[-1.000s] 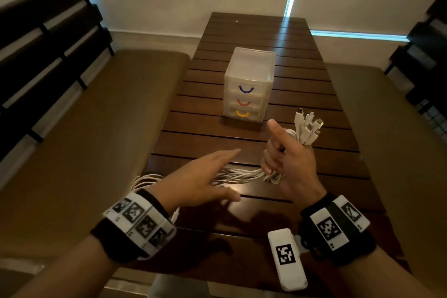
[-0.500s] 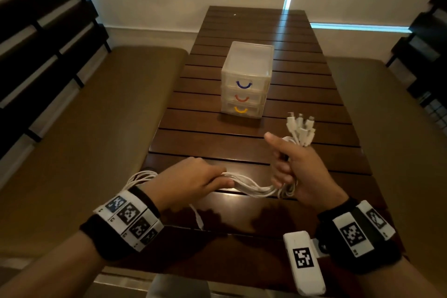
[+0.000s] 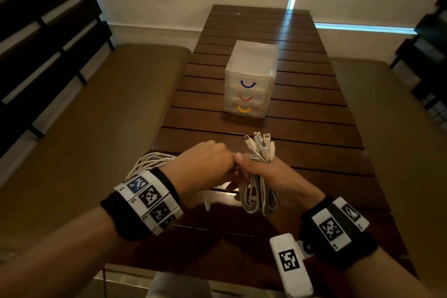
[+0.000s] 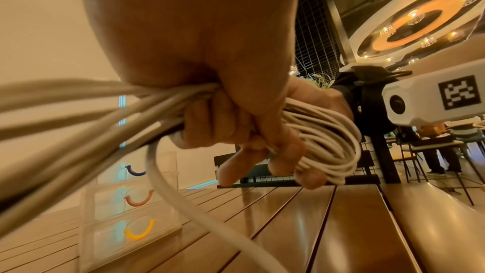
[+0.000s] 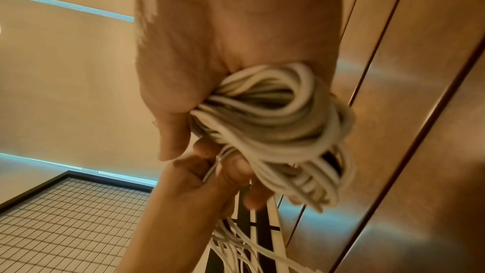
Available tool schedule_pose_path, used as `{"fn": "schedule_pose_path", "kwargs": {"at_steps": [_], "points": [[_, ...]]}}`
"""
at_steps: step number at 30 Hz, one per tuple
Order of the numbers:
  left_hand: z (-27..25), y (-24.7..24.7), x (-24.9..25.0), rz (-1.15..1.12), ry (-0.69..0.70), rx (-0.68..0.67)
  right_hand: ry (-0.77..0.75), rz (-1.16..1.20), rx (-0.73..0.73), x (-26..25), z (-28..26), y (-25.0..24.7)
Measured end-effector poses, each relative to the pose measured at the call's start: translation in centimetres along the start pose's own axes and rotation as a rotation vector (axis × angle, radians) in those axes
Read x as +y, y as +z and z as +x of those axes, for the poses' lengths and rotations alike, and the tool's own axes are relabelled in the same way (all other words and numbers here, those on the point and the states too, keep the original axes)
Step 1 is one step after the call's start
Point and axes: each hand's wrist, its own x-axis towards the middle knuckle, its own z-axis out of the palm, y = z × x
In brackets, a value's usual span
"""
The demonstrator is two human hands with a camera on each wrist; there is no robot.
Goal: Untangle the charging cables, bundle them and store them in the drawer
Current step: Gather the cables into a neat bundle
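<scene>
Several white charging cables point(image 3: 260, 197) hang as a looped bundle from my right hand point(image 3: 263, 172), which grips them with the plug ends point(image 3: 262, 145) sticking up above the fist. My left hand point(image 3: 205, 164) is pressed against the right and grips the loose run of the same cables point(image 4: 110, 109), which trails back past my left wrist point(image 3: 150, 159). The coil point(image 5: 283, 132) fills the right wrist view. A small clear drawer unit point(image 3: 250, 77) with blue, red and yellow handles stands further along the wooden table point(image 3: 314, 128), all drawers closed.
Padded benches point(image 3: 101, 128) run along both sides of the slatted table. A white tagged device point(image 3: 290, 264) hangs by my right wrist near the table's front edge. A wall closes off the far end.
My left hand closed on the loose cables and carried them right until it met the right hand. The loop hanging under the right hand has grown.
</scene>
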Motion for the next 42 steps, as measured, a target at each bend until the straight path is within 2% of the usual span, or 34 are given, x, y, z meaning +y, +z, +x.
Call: {"fn": "schedule_pose_path", "kwargs": {"at_steps": [5,7,10,12,15,17,19,21,22,25,29,30,31,34,36,39,42], "points": [[0.0,-0.8,-0.1,-0.229,-0.116,0.189,-0.086,-0.032,0.096,0.9,0.5,0.4],[0.2,-1.1,-0.2,-0.207,-0.186,0.205,-0.148,-0.015,0.15,1.4,0.5,1.0],[0.3,-1.3,-0.1,-0.089,-0.254,0.225,-0.161,0.014,0.196,1.8,0.6,1.3],[0.2,-1.4,0.0,-0.036,-0.277,0.204,-0.123,-0.033,0.163,1.7,0.7,1.1],[0.0,-1.3,-0.2,-0.088,-0.268,0.179,-0.043,-0.075,0.067,1.1,0.8,0.6],[-0.3,-1.4,-0.5,-0.176,-0.234,0.169,-0.011,-0.105,-0.035,0.8,0.8,0.5],[-0.4,-1.8,-0.9,-0.309,-0.184,0.089,0.006,-0.103,-0.105,0.5,0.6,0.5],[-0.7,-2.1,-1.3,-0.433,-0.16,-0.002,0.022,-0.091,-0.134,0.7,0.5,0.5],[-0.8,-2.0,-1.4,-0.461,-0.151,-0.004,0.023,-0.082,-0.13,0.9,0.5,0.6],[-1.7,-1.6,-1.5,-0.477,-0.14,0.127,0.007,-0.005,-0.049,1.3,0.8,0.5],[-4.1,-0.6,-0.3,-0.522,-0.194,0.575,0.006,0.055,0.105,1.5,1.1,0.1],[-4.6,-0.4,0.2,-0.553,-0.244,0.618,0.002,0.061,0.143,1.6,1.2,0.2],[-4.9,-0.1,0.6,-0.581,-0.285,0.579,-0.006,0.075,0.175,1.6,1.4,0.3],[-4.4,1.8,2.2,-0.593,-0.339,0.202,-0.046,0.144,0.238,1.8,1.9,1.3],[-3.6,3.4,3.1,-0.781,-0.347,0.067,-0.086,0.191,0.253,1.9,2.3,2.0],[-3.0,4.9,4.6,-1.368,-0.382,0.01,-0.115,0.313,0.292,2.3,2.4,2.7],[-3.0,5.2,5.9,-1.551,-0.346,0.056,-0.138,0.37,0.354,2.5,2.2,2.8]]}}
